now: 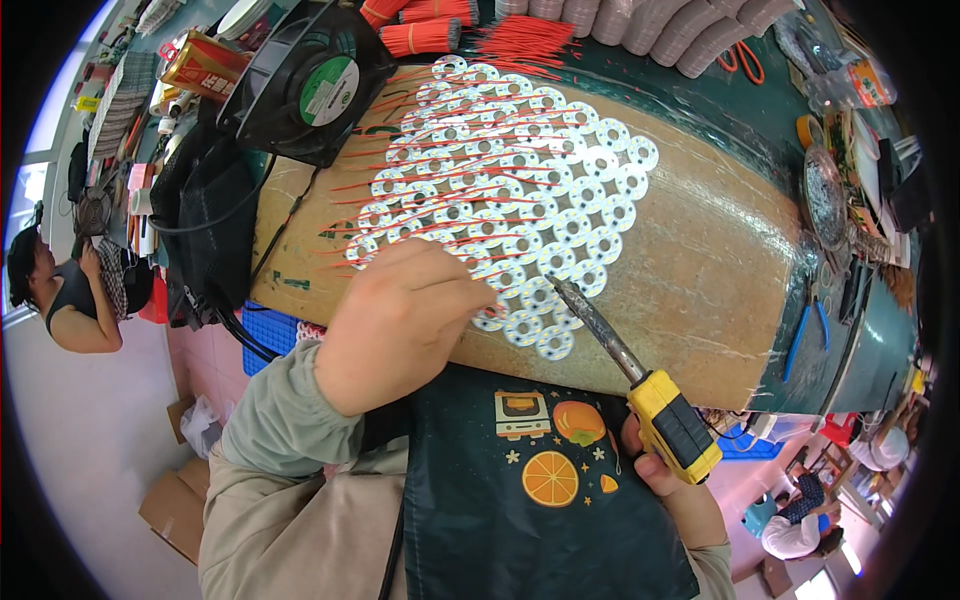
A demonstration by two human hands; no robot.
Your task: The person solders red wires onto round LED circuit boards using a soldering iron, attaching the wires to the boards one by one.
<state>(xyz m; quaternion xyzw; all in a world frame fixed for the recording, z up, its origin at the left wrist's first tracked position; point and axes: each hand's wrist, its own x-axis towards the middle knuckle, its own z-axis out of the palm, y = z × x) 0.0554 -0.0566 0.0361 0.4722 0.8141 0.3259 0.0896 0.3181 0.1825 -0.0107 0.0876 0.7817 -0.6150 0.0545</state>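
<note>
I'm looking at a small electronics assembly workshop. Just ahead of my left hand's fingers (455, 290) lie rows of round white LED boards (520, 190) with red wires on a brown work board (690, 270). Beyond them sit bundled red wires (420, 37), a black cooling fan (305, 85), and blue pliers (805, 335) to the right.
</note>
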